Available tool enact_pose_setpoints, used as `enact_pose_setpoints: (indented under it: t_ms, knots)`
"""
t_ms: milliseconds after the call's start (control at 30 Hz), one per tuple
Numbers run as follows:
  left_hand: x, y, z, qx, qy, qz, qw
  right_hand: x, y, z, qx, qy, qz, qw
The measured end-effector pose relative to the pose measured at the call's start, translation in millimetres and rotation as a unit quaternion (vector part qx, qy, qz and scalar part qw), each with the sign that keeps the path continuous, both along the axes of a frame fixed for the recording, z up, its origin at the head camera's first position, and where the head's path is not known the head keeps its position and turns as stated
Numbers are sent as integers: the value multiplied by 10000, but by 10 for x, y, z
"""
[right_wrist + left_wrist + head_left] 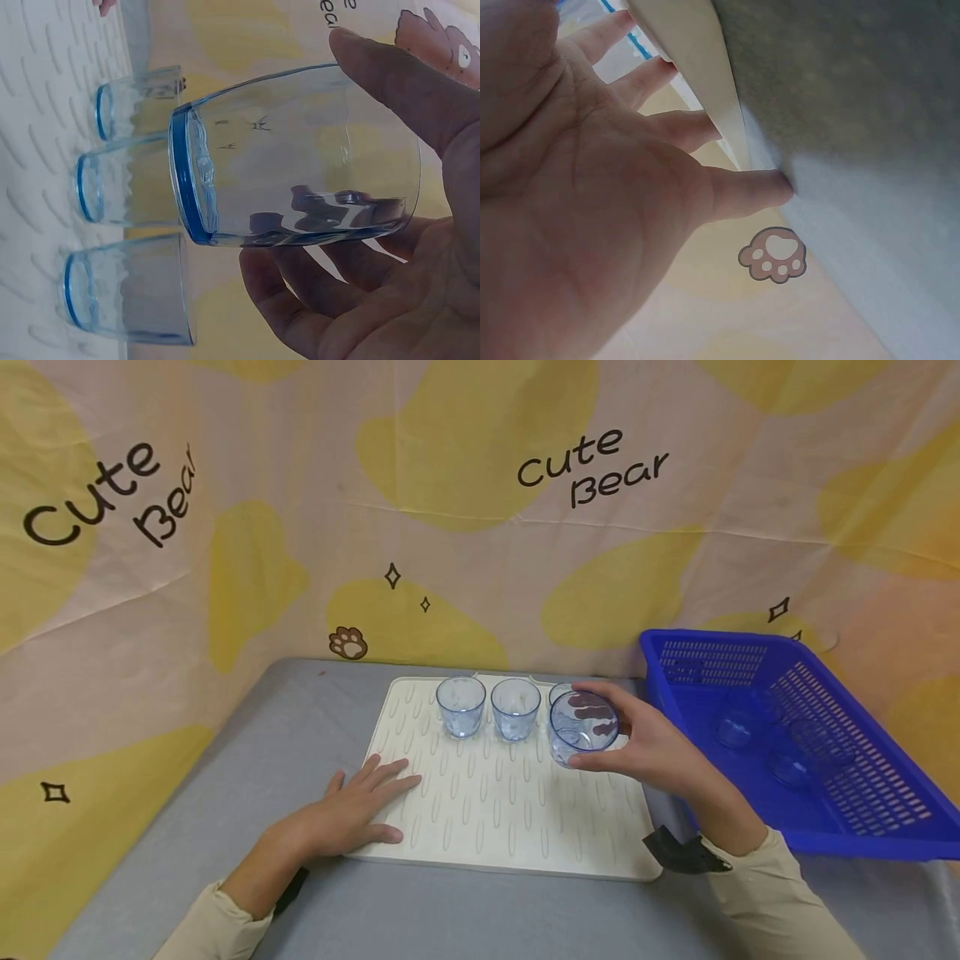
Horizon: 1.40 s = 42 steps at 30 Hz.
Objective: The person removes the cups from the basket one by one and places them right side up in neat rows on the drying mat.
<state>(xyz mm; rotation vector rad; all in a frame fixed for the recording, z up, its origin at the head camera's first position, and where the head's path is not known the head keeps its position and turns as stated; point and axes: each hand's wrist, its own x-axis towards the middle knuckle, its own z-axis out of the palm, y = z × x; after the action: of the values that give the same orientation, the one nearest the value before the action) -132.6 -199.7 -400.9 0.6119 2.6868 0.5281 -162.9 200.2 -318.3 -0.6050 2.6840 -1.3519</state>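
My right hand (652,743) grips a clear bluish drinking glass (300,157) by its side, thumb on one side and fingers on the other. In the right wrist view the glass's thick blue base points toward the white ribbed mat (495,827), with a gap between. Two similar glasses (461,708) (516,710) stand upright in a row at the mat's back, and a third glass (127,291) beside them is mostly hidden behind the held one in the head view. My left hand (348,810) rests with spread fingers over the mat's left edge.
A blue plastic basket (675,727) with slotted walls stands at the right, close to the mat, with several glasses (791,768) inside. Grey cloth (465,918) covers the table. A printed fabric backdrop (480,543) rises behind and to the left.
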Motion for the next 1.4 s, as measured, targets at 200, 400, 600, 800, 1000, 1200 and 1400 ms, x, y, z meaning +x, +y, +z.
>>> enact_pose_setpoints:
  t_ms: [200, 400, 600, 800, 1000, 1200, 1400]
  knots:
    - [6, -2, 5, 19, 46, -26, 10000, 2, -149, -61, -170, -89, 92, 9998]
    - [48, -34, 21, 51, 68, 31, 10000, -17, -401, -145, -328, -152, 145, 9992]
    - [64, -38, 23, 143, 271, -107, 9995, -20, -623, -198, -515, -326, 213, 9979]
    - [63, -28, 6, 119, 338, -115, 9993, -29, -787, -265, -817, -426, 388, 9950]
    - [44, -17, 3, 66, 243, -48, 9997, -50, -938, -356, -680, -442, 346, 9961]
    - [29, -19, 3, 44, 284, -82, 9996, -52, -1096, -411, -518, -475, 327, 9970]
    - [14, -15, 4, 57, 251, -88, 9996, -79, -1206, -457, -531, -466, 489, 9963]
